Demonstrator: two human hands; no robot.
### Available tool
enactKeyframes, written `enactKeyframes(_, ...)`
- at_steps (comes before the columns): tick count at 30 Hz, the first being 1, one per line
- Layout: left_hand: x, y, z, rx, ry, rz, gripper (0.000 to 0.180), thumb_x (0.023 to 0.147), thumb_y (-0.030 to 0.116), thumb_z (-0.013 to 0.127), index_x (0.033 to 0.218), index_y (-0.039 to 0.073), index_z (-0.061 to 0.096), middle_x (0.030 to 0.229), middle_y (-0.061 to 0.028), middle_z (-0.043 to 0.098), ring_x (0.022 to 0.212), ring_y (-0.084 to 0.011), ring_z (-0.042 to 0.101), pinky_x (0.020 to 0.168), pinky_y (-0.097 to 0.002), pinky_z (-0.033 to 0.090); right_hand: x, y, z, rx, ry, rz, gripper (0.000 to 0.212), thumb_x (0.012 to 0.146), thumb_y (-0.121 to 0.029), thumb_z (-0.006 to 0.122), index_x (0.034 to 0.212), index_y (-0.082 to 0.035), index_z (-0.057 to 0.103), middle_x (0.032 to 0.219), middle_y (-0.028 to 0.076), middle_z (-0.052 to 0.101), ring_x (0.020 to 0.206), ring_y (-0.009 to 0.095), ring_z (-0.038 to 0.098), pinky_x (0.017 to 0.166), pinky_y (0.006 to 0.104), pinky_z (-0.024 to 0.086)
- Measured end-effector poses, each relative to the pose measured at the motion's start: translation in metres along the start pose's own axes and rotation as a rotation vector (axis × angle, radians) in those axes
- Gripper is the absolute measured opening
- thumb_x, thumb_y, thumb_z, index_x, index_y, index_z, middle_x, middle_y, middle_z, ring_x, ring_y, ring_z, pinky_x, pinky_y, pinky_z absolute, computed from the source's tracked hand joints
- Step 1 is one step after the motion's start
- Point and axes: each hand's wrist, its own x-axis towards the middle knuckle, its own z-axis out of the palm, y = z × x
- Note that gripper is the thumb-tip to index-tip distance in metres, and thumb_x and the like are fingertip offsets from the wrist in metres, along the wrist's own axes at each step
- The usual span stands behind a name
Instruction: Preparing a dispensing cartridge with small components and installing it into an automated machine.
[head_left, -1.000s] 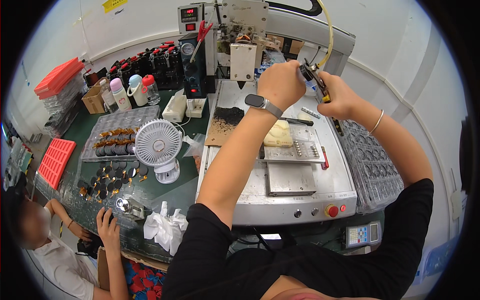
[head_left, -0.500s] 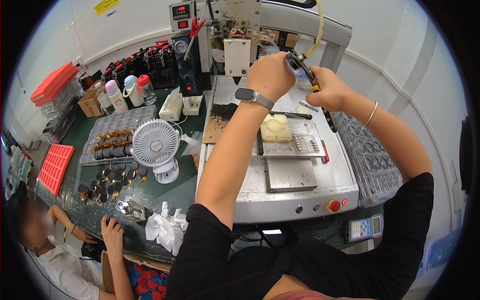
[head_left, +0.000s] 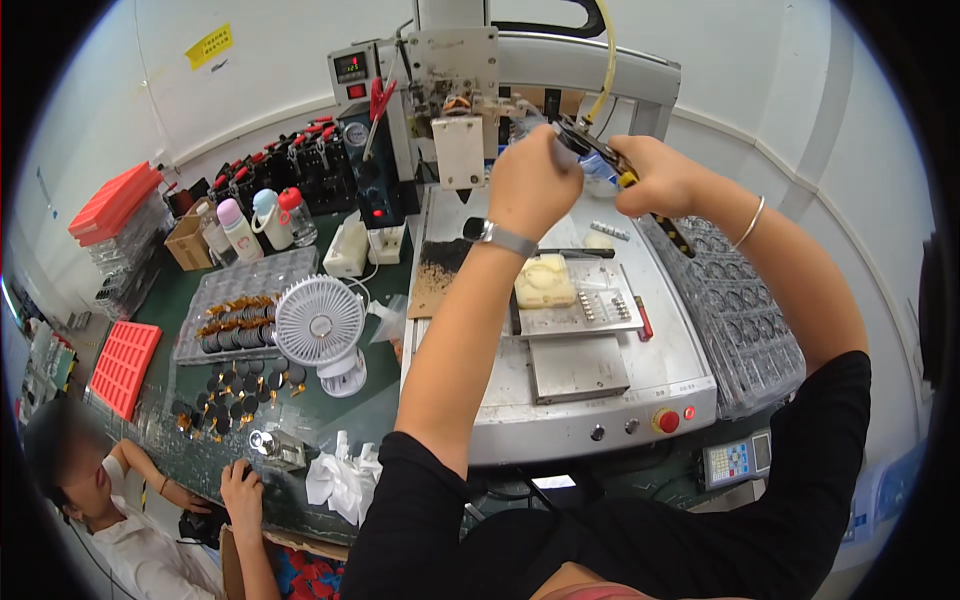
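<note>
Raised over the far part of a bench machine [head_left: 480,425], both my hands work at the end of a yellow hose [head_left: 606,70]. My left hand [head_left: 535,185] is closed around a dark rounded part [head_left: 571,138] just under the hose's end; its fingers are mostly hidden. Pliers with black and yellow handles [head_left: 628,180] are in my closed right hand [head_left: 658,178], their jaws up against that dark part. Left of my hands hangs the machine's dispensing head [head_left: 460,150], its dark nozzle pointing down. Below sit a cream-coloured block [head_left: 546,280] and a metal fixture plate [head_left: 560,320] with small metal pieces.
Clear plastic trays [head_left: 735,320] are stacked on the right. To the left stand a white fan [head_left: 320,325], bottles [head_left: 240,232], loose black discs [head_left: 235,395] and crumpled tissue [head_left: 342,480]. A red-handled tool [head_left: 643,320] lies beside the plate. Another person [head_left: 110,500] sits at lower left.
The whole view has shifted, so the bench and machine appear lower. My hands stay together at the hose end, with a slight turn of the left wrist. The other person's head has moved.
</note>
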Motion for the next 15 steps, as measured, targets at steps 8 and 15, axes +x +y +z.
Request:
enactKeyframes(8,0.0,0.006,-0.02,-0.991,-0.976,-0.319,0.023,0.074,0.015,0.073,0.064,0.002,0.057,0.054,-0.0048,0.055,0.043,-0.0125,0.053,0.04,-0.0247,0.039,-0.011,0.019,-0.023,-0.113,-0.15,-0.305,0.044,0.051,-0.013,0.064,0.088,0.005,0.05,0.063,0.013,0.052,0.055,0.027,0.047,0.053,0.0367,0.04)
enactKeyframes(15,-0.005,0.039,-0.006,-0.628,-0.733,-0.332,0.015,0.073,0.01,0.065,0.066,-0.001,0.057,0.053,-0.0037,0.054,0.04,-0.0104,0.049,0.035,-0.0255,0.037,-0.022,0.032,-0.027,-0.25,-0.106,-0.356,0.045,0.049,-0.014,0.065,0.087,0.004,0.048,0.064,0.017,0.053,0.06,0.036,0.053,0.056,0.0383,0.043)
